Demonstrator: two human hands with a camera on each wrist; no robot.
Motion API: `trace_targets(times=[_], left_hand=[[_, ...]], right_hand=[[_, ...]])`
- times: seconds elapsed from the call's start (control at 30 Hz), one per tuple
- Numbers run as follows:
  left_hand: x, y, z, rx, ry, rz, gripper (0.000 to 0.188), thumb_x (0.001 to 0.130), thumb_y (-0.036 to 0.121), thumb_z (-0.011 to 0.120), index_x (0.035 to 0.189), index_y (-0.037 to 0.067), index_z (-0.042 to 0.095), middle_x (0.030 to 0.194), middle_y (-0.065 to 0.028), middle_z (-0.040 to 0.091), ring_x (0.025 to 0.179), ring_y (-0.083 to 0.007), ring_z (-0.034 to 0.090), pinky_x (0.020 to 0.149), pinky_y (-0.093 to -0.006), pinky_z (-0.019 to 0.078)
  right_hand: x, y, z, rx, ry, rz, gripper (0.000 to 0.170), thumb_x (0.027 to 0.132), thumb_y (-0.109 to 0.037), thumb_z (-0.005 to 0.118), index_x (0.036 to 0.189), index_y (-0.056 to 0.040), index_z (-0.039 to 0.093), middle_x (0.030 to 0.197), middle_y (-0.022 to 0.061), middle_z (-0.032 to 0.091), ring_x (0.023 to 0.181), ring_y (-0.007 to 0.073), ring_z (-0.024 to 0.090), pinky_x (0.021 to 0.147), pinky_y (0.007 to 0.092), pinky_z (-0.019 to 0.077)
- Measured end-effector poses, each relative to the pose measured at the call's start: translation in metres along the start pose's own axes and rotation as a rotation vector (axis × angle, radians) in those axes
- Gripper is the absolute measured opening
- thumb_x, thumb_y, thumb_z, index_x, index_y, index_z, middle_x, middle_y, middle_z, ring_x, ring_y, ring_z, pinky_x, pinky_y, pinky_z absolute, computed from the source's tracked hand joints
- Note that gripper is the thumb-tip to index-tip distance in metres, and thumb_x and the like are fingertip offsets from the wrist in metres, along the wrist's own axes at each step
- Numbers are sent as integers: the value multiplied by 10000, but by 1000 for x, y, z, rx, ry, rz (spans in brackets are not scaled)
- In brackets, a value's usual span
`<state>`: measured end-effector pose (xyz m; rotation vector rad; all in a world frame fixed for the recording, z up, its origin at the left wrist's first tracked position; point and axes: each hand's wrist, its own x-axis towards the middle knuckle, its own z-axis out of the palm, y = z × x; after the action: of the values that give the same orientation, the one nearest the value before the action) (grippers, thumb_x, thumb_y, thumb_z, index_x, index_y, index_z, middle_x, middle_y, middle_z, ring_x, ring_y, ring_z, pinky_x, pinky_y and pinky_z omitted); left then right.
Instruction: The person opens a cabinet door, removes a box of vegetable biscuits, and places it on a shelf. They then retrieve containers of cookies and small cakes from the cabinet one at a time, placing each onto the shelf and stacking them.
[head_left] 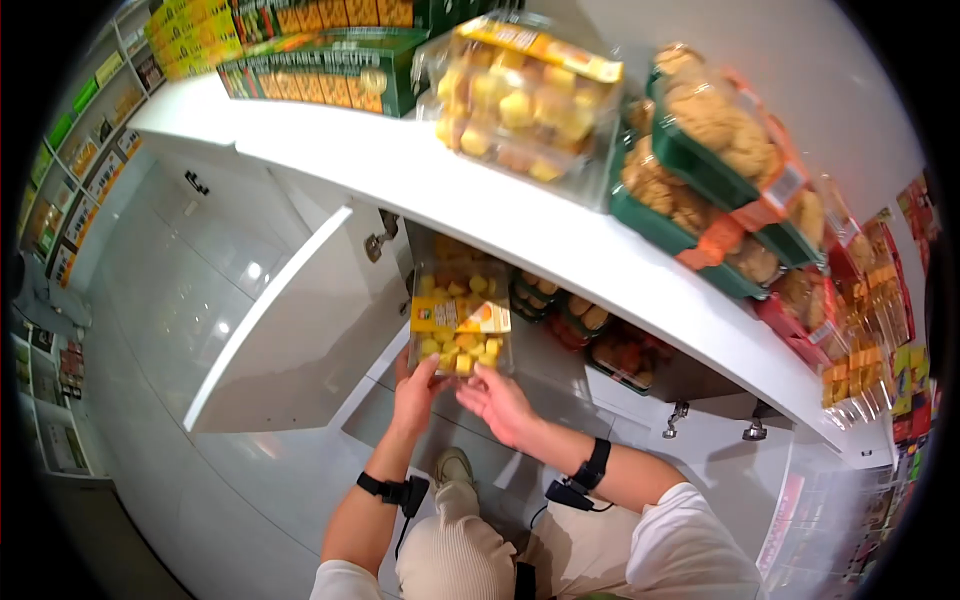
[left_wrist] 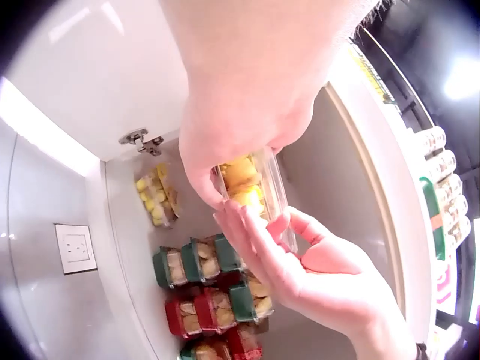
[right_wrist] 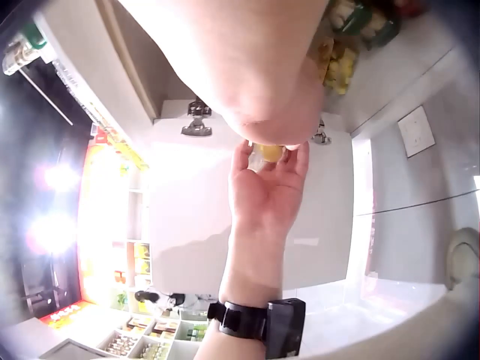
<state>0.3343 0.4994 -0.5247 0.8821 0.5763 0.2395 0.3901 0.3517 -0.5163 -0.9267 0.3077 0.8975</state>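
A clear plastic box of yellow pastry cubes (head_left: 462, 352) with a yellow label band is at the cabinet opening, between both hands. My left hand (head_left: 412, 395) grips its near left side, thumb over the edge. My right hand (head_left: 503, 408) holds the near right corner, thumb at the edge. In the left wrist view, the right hand (left_wrist: 315, 274) has its fingers along the box (left_wrist: 274, 187), and the left hand (left_wrist: 240, 127) covers part of it. In the right wrist view, the right hand (right_wrist: 270, 109) hides most of the box; the left palm (right_wrist: 266, 191) faces the camera.
An open white cabinet door (head_left: 290, 340) stands left of the hands. Inside the cabinet are green and red packs of cookies (left_wrist: 214, 307) and another box of yellow cubes (left_wrist: 156, 199). The white counter (head_left: 400, 165) above bears biscuit cartons (head_left: 310, 78) and stacked cookie trays (head_left: 710, 150).
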Motion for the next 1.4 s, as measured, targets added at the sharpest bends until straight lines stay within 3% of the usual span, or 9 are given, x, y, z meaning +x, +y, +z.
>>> trace_targets(times=[0.1,0.17,0.3,0.47,0.67,0.77,0.87,1.13,1.4], left_hand=[[-29,27,-8,29,2,4,521,935,193,577,1379,73,333,1186,-135,584,979,-219,645,751,-340,558],[-60,62,-6,50,-3,11,482,928,209,559,1355,92,368,1164,-130,600,937,-208,657,719,-330,562],[-115,128,-3,78,-143,45,474,928,235,523,1347,73,374,1213,-137,585,943,-218,669,734,-335,570],[-170,191,22,173,-290,69,456,938,248,512,1336,60,394,1250,-131,566,1034,-227,655,825,-355,575],[-186,263,76,210,-343,274,547,975,339,487,1418,44,360,1318,-138,543,1126,-238,623,880,-364,563],[-171,308,127,195,-421,342,536,995,355,471,1416,30,398,1362,-147,529,1198,-266,581,940,-404,537],[-127,337,169,146,-381,333,554,960,364,532,1385,27,420,1269,-171,571,1092,-268,624,917,-406,550],[-32,368,245,270,-356,296,458,956,328,494,1292,29,408,1115,-180,579,898,-294,655,765,-410,596],[19,368,248,875,-107,649,542,925,443,447,1119,-44,584,1074,-166,635,926,-267,612,819,-378,481]], right_hand=[[-50,-26,-1,-167,-162,121,358,979,-389,561,987,-31,580,1095,99,563,1049,233,588,959,431,517],[-77,-53,-8,-488,-556,402,503,974,-474,538,1205,-27,537,1211,142,560,1080,243,596,913,442,541],[-133,-103,5,-656,-527,303,758,947,-552,538,1456,-65,260,1293,167,515,1110,250,593,884,442,555],[-186,-134,63,-537,-553,225,766,955,-496,564,1484,-80,199,1294,156,512,1122,251,596,857,427,569],[-227,-169,133,-480,-542,-287,727,980,-358,576,1511,-86,160,1264,103,536,1009,213,648,774,371,592],[-227,-198,167,-419,-537,-601,761,1004,-319,534,1549,-76,62,1323,118,499,1189,180,517,911,346,513],[-201,-225,191,-550,-479,-1118,785,990,-397,541,1524,11,134,1406,158,449,1269,207,450,1032,326,397],[-141,-273,211,-704,-77,-1174,623,975,-357,523,1379,73,325,1270,261,551,1188,356,544,1002,381,406],[-126,-280,219,-773,164,-1045,569,990,-282,476,1368,102,293,1304,289,512,1206,403,518,1004,409,406]])
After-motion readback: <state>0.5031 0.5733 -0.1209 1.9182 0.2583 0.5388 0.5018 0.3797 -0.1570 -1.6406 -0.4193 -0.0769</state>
